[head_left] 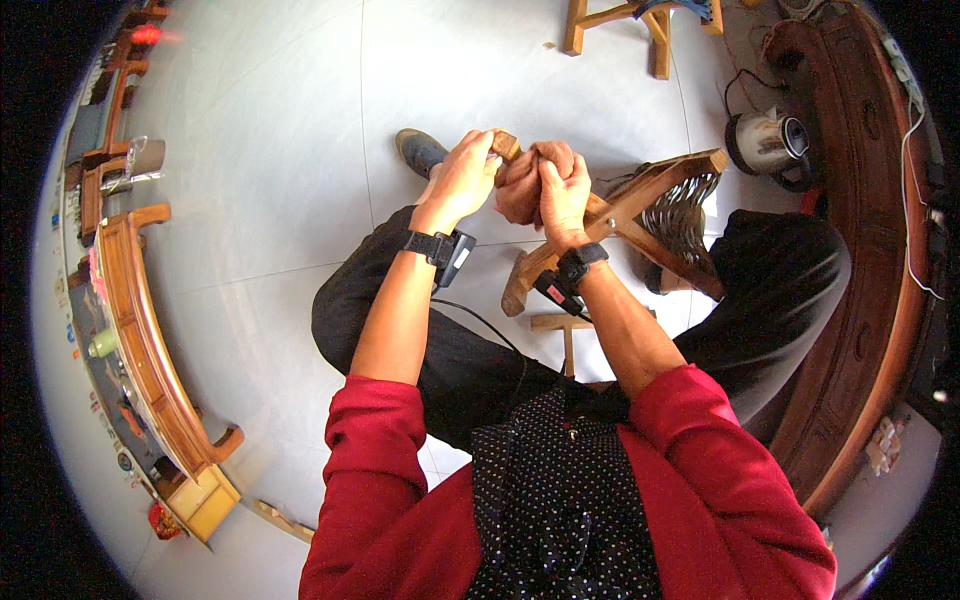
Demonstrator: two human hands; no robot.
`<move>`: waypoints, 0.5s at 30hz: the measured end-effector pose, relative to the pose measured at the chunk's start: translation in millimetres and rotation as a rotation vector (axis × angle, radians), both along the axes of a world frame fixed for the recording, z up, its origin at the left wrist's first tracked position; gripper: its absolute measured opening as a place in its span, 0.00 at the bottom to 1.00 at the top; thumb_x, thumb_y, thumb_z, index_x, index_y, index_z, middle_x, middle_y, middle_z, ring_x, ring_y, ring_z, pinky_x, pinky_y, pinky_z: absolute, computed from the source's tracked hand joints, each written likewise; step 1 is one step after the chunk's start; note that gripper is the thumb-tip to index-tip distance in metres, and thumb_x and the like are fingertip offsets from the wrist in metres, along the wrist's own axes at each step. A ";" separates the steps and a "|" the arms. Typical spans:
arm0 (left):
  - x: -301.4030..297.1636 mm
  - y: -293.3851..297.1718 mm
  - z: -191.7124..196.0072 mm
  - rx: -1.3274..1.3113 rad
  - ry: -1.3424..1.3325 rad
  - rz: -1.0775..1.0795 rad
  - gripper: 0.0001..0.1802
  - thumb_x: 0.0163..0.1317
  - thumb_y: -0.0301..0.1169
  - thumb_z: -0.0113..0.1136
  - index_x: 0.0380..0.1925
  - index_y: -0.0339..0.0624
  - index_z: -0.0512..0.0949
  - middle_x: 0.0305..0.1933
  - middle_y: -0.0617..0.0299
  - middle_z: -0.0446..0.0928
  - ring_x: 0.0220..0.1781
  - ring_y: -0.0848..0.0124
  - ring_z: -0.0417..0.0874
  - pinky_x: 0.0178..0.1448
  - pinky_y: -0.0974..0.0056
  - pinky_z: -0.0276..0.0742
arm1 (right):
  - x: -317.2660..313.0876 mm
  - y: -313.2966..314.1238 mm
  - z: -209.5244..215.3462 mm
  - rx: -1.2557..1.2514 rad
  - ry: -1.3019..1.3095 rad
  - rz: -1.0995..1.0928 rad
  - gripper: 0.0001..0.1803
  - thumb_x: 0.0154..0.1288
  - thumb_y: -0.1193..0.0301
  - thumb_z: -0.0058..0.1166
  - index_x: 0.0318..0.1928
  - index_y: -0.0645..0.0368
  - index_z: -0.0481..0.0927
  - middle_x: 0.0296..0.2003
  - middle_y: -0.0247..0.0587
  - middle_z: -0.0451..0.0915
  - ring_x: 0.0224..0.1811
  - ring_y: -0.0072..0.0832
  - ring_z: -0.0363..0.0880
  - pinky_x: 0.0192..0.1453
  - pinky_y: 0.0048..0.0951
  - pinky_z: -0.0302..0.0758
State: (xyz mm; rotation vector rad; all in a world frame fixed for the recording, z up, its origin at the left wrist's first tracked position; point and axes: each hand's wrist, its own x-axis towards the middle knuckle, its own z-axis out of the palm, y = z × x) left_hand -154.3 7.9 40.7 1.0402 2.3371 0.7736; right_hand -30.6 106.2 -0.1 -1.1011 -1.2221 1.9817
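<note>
In front of me a wooden folding stool (612,224) with crossed legs and a dark corded seat (680,215) lies tilted between my knees. My left hand (464,178) is closed around the far left end of its frame, where a block of bare wood shows past the fingers. My right hand (566,203) grips a crumpled brown cloth (520,190), which is wrapped over the wood just right of my left hand. The cloth hides that stretch of the frame.
A metal kettle (770,142) stands at the right beside a dark carved wooden cabinet (850,260). Another wooden stool (660,40) is at the far edge. Along the left stands a long wooden table (150,330). My shoe (420,152) rests on pale floor tiles.
</note>
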 end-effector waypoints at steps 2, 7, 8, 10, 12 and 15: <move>-0.5 -0.5 -0.5 -0.018 -0.031 -0.010 0.19 0.66 0.24 0.54 0.57 0.35 0.72 0.55 0.48 0.75 0.57 0.51 0.78 0.60 0.53 0.75 | 1.1 3.3 -6.8 0.217 -0.498 0.181 0.16 0.60 0.68 0.56 0.46 0.66 0.77 0.43 0.53 0.83 0.47 0.45 0.83 0.57 0.39 0.77; -0.2 -0.7 -1.8 -0.053 0.014 -0.022 0.19 0.70 0.31 0.51 0.58 0.38 0.71 0.60 0.48 0.75 0.61 0.49 0.78 0.59 0.48 0.76 | -27.2 4.6 -15.2 0.246 -0.403 0.344 0.18 0.59 0.68 0.55 0.46 0.68 0.74 0.45 0.61 0.82 0.50 0.54 0.81 0.57 0.43 0.75; -0.3 -0.7 -2.5 -0.056 0.029 -0.020 0.19 0.70 0.30 0.51 0.59 0.38 0.71 0.61 0.48 0.75 0.61 0.49 0.77 0.60 0.48 0.75 | -28.9 3.7 -14.0 0.204 -0.361 0.327 0.18 0.59 0.68 0.55 0.47 0.68 0.74 0.44 0.60 0.82 0.49 0.52 0.81 0.57 0.42 0.75; -0.3 -1.1 -3.6 -0.056 0.047 -0.033 0.20 0.69 0.30 0.50 0.60 0.38 0.70 0.62 0.48 0.75 0.62 0.49 0.77 0.60 0.48 0.75 | -26.9 1.7 -7.9 0.092 -0.308 0.302 0.19 0.59 0.69 0.55 0.48 0.68 0.72 0.44 0.59 0.81 0.49 0.50 0.81 0.57 0.41 0.76; -0.9 -1.5 -4.0 -0.067 0.029 -0.029 0.21 0.68 0.29 0.50 0.60 0.39 0.71 0.62 0.49 0.75 0.62 0.49 0.77 0.61 0.49 0.75 | -19.5 3.9 1.7 0.091 -0.170 0.363 0.20 0.62 0.75 0.54 0.54 0.66 0.69 0.44 0.47 0.78 0.48 0.32 0.78 0.53 0.32 0.78; -2.5 -1.0 -3.6 0.000 -0.036 -0.036 0.21 0.67 0.27 0.50 0.60 0.41 0.72 0.61 0.49 0.75 0.62 0.49 0.77 0.62 0.50 0.75 | -9.2 7.8 15.0 0.171 -0.032 0.380 0.18 0.61 0.75 0.54 0.52 0.64 0.70 0.43 0.44 0.78 0.48 0.27 0.77 0.53 0.29 0.77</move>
